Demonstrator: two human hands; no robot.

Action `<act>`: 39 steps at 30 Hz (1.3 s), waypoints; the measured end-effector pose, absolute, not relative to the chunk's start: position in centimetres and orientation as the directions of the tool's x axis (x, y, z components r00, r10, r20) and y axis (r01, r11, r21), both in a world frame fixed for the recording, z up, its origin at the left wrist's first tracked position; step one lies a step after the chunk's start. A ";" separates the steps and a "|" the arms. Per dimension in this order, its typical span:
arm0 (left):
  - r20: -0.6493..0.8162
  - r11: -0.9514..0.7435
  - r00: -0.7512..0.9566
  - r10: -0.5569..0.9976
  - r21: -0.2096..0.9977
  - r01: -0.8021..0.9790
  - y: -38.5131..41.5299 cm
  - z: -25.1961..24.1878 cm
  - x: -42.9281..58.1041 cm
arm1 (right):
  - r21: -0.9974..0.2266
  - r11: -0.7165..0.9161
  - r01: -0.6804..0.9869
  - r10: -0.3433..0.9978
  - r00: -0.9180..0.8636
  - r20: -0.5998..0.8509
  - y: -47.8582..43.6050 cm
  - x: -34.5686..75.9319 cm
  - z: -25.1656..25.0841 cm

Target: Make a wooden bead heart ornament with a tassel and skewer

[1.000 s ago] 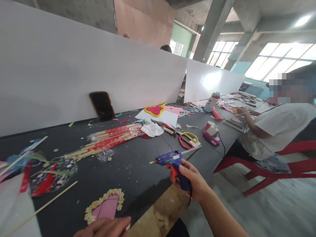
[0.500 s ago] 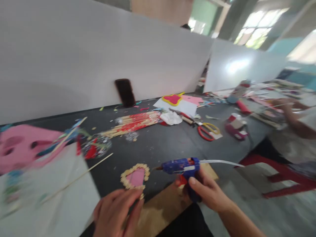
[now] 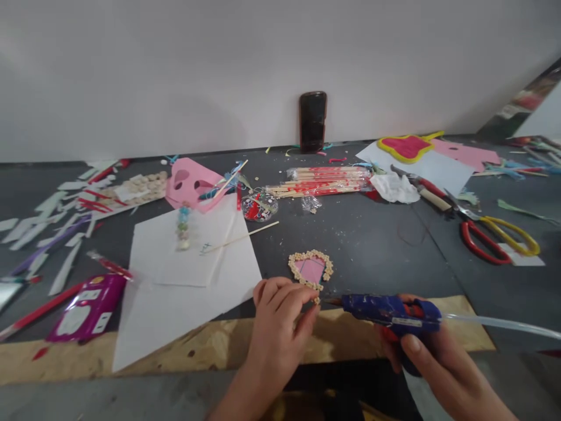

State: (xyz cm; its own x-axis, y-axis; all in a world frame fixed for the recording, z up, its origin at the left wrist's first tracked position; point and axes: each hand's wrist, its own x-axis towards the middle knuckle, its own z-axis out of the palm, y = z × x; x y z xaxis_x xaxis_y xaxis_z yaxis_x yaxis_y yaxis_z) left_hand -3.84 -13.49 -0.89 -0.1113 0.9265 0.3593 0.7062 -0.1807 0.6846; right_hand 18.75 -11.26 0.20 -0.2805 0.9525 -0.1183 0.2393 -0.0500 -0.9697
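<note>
My right hand (image 3: 433,356) is wrapped round the handle of a blue hot glue gun (image 3: 390,311), with a clear glue stick (image 3: 495,323) running out of its back. The nozzle points left, close to the fingertips of my left hand (image 3: 284,318). Between that thumb and forefinger I pinch a small tan bead-like piece (image 3: 317,300). Just beyond my left hand, a pink heart-shaped piece (image 3: 310,270) lies on the dark table, edged with similar small tan pieces. Whether my left fingers touch its lower rim I cannot tell.
White paper (image 3: 144,316) and a thin stick (image 3: 245,237) lie left. Bundled sticks (image 3: 328,181) in wrapping sit behind the heart. A phone (image 3: 312,120) leans on the white panel. Scissors (image 3: 495,234) and pliers (image 3: 429,193) lie right; a purple packet (image 3: 90,309) is far left.
My view has swung left, so the person at the right is out of sight. The glue gun's nozzle is now at my left fingertips, which hold a small tan piece.
</note>
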 end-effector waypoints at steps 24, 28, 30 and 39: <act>0.376 -0.202 -0.083 0.923 0.656 0.727 -13.3 -0.7 -3.6 | -0.964 -0.162 0.211 0.955 -0.212 -0.207 -11.0 19.2 -0.4; 0.344 -0.193 -0.092 0.934 0.706 0.681 -13.3 -0.6 -3.6 | -0.965 -0.228 0.130 0.942 -0.222 -0.253 -10.7 18.9 -0.2; 0.306 -0.163 -0.103 0.946 0.727 0.668 -13.3 -0.5 -3.6 | -0.958 -0.283 0.051 0.933 -0.218 -0.287 -10.4 18.7 -0.2; 0.268 -0.113 -0.111 0.957 0.696 0.709 -13.0 -0.4 -3.5 | -0.913 -0.395 -0.102 0.907 -0.202 -0.370 -8.4 19.4 -0.2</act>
State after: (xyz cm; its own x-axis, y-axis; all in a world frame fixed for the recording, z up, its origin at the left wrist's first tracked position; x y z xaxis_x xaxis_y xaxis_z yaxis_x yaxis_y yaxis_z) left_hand -3.54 -12.96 -0.37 -0.1110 0.9569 0.2682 0.7087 -0.1130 0.6964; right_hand 19.35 -8.39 -0.24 -0.2020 0.9068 -0.3699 -0.1023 -0.3952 -0.9129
